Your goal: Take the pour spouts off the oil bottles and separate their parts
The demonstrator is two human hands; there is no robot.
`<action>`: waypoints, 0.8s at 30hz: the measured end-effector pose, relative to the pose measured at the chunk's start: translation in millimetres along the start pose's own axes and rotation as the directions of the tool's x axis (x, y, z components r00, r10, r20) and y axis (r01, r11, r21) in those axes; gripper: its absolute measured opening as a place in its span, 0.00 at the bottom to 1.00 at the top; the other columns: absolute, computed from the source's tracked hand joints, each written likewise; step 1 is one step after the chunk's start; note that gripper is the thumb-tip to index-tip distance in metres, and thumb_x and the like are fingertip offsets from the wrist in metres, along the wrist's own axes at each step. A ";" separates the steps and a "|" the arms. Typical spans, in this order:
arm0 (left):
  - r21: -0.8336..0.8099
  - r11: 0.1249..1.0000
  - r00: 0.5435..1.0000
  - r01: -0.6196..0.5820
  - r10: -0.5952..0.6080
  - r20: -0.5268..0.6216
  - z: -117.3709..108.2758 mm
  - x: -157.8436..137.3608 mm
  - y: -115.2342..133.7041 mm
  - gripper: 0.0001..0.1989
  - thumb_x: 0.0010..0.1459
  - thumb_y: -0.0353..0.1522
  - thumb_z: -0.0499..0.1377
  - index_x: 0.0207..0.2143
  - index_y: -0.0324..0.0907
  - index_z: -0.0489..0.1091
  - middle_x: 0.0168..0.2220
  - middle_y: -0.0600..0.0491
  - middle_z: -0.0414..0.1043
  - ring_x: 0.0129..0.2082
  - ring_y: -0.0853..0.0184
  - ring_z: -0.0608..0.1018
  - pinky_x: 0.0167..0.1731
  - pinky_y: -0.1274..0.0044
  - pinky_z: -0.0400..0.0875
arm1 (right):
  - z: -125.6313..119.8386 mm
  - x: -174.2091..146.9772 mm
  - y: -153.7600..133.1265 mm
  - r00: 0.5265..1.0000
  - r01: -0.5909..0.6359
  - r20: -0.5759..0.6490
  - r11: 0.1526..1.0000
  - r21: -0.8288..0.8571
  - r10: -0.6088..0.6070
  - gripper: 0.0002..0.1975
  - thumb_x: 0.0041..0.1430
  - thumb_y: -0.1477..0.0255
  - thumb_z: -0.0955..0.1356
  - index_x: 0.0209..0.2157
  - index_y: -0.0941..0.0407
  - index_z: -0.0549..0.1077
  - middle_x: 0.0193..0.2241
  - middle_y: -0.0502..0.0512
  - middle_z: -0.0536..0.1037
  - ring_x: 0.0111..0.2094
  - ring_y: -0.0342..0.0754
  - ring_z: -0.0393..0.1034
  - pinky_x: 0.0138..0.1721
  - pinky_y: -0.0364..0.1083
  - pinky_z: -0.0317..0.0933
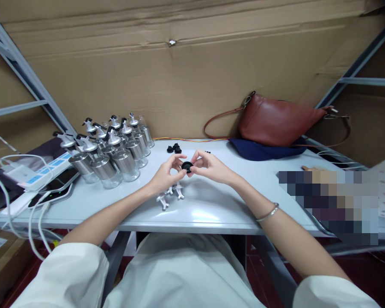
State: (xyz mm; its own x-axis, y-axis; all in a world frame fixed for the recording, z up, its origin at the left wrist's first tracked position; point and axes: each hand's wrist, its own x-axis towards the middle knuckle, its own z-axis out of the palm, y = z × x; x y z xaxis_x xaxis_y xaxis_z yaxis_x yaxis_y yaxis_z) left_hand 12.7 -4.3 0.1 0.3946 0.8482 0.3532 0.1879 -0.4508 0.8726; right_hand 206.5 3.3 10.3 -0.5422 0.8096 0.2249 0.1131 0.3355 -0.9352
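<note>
Between my two hands, above the middle of the table, is a small round black stopper (187,166). My left hand (167,172) pinches its left side with thumb and fingers. From the right, my right hand (209,166) grips the same piece with its fingertips. Just below my left hand lie several white pourer spouts (163,201) on the tabletop. Beyond my hands sits a little group of black stoppers (174,148). Some tiny black pieces (208,152) show partly behind my right hand.
Several glass bottles with steel sleeves and pourer tops (105,169) crowd the table's left. A power strip (46,172) with white cables lies farther left. At the back right, a brown leather bag (277,122) rests on dark blue cloth (259,152). Cardboard (192,85) forms the back wall.
</note>
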 end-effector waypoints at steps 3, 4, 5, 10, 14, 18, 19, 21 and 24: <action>-0.057 0.998 0.997 -0.023 0.019 -0.072 -0.9 1.7 -2.2 0.17 0.48 0.33 0.61 0.41 0.39 0.63 0.36 0.52 0.69 0.34 0.69 0.72 0.38 0.76 0.66 | 0.6 1.5 1.0 0.999 0.017 -0.028 1.000 0.000 -0.017 0.12 0.53 0.66 0.69 0.30 0.54 0.60 0.25 0.52 0.78 0.30 0.46 0.74 0.36 0.46 0.64; -0.080 0.997 0.998 -0.021 0.015 -0.066 -1.4 2.3 -2.9 0.16 0.48 0.34 0.61 0.39 0.39 0.64 0.36 0.52 0.69 0.34 0.69 0.72 0.39 0.76 0.66 | 1.0 1.8 0.9 0.999 0.023 -0.033 1.000 -0.006 -0.023 0.12 0.52 0.66 0.69 0.29 0.54 0.60 0.25 0.52 0.78 0.30 0.46 0.73 0.36 0.46 0.64; -0.108 0.994 0.999 -0.010 0.005 -0.048 -1.7 2.8 -3.5 0.15 0.48 0.34 0.62 0.39 0.39 0.64 0.36 0.51 0.69 0.34 0.69 0.73 0.39 0.76 0.67 | 1.3 2.0 0.8 0.999 0.027 -0.038 0.999 -0.017 -0.027 0.11 0.52 0.67 0.69 0.29 0.54 0.61 0.25 0.52 0.77 0.30 0.46 0.73 0.36 0.46 0.64; -0.206 0.978 0.999 0.042 -0.043 -0.001 -1.0 2.9 -3.2 0.17 0.48 0.36 0.64 0.38 0.38 0.66 0.37 0.50 0.72 0.37 0.67 0.76 0.42 0.73 0.70 | 0.6 1.4 -1.4 0.998 0.038 -0.048 0.995 -0.095 -0.042 0.13 0.50 0.67 0.69 0.36 0.55 0.64 0.26 0.51 0.77 0.30 0.46 0.72 0.35 0.46 0.64; -0.204 0.977 0.998 0.055 -0.061 -0.024 -1.2 3.1 -1.3 0.16 0.48 0.37 0.65 0.36 0.38 0.68 0.37 0.51 0.72 0.37 0.66 0.77 0.43 0.72 0.72 | -0.8 0.3 -3.8 0.997 0.056 -0.039 0.990 -0.130 -0.062 0.13 0.51 0.66 0.68 0.37 0.57 0.67 0.28 0.53 0.77 0.31 0.46 0.72 0.36 0.46 0.64; -0.219 0.971 0.995 0.097 -0.101 -0.008 -2.9 3.9 0.0 0.16 0.46 0.36 0.66 0.34 0.37 0.66 0.36 0.52 0.72 0.36 0.67 0.77 0.42 0.72 0.72 | 0.1 0.1 -6.0 0.996 0.068 -0.052 0.984 -0.164 -0.078 0.11 0.50 0.68 0.68 0.36 0.58 0.69 0.28 0.53 0.77 0.31 0.46 0.71 0.37 0.46 0.64; -0.221 0.970 0.994 0.102 -0.107 -0.008 -3.1 4.0 0.2 0.16 0.46 0.36 0.66 0.34 0.38 0.66 0.35 0.53 0.72 0.35 0.68 0.77 0.41 0.72 0.72 | 0.5 0.1 -6.3 0.995 0.073 -0.054 0.982 -0.176 -0.084 0.11 0.50 0.68 0.68 0.36 0.58 0.70 0.27 0.52 0.76 0.30 0.46 0.71 0.37 0.46 0.64; -0.223 0.968 0.993 0.112 -0.115 0.000 -3.0 4.0 0.1 0.16 0.45 0.35 0.66 0.33 0.38 0.66 0.34 0.53 0.72 0.35 0.68 0.77 0.41 0.73 0.72 | 1.0 0.3 -6.2 0.994 0.086 -0.052 0.976 -0.199 -0.098 0.10 0.49 0.69 0.68 0.35 0.58 0.70 0.27 0.51 0.76 0.30 0.45 0.70 0.37 0.46 0.64; -0.231 0.963 0.990 0.140 -0.138 0.025 -2.1 3.4 -0.4 0.16 0.43 0.34 0.67 0.32 0.38 0.65 0.33 0.53 0.72 0.34 0.68 0.77 0.39 0.73 0.71 | 1.5 0.3 -5.2 0.992 0.108 -0.039 0.969 -0.221 -0.120 0.09 0.49 0.70 0.67 0.34 0.58 0.70 0.25 0.50 0.74 0.28 0.44 0.69 0.36 0.46 0.64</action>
State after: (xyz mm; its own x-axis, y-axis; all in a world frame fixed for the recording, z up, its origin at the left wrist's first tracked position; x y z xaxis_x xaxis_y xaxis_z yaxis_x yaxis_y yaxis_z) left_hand 12.1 -0.6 1.6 0.3871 0.8953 0.2205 0.0282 -0.2505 0.9677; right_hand 204.5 1.1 14.8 -0.5186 0.7819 0.3460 0.2350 0.5194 -0.8216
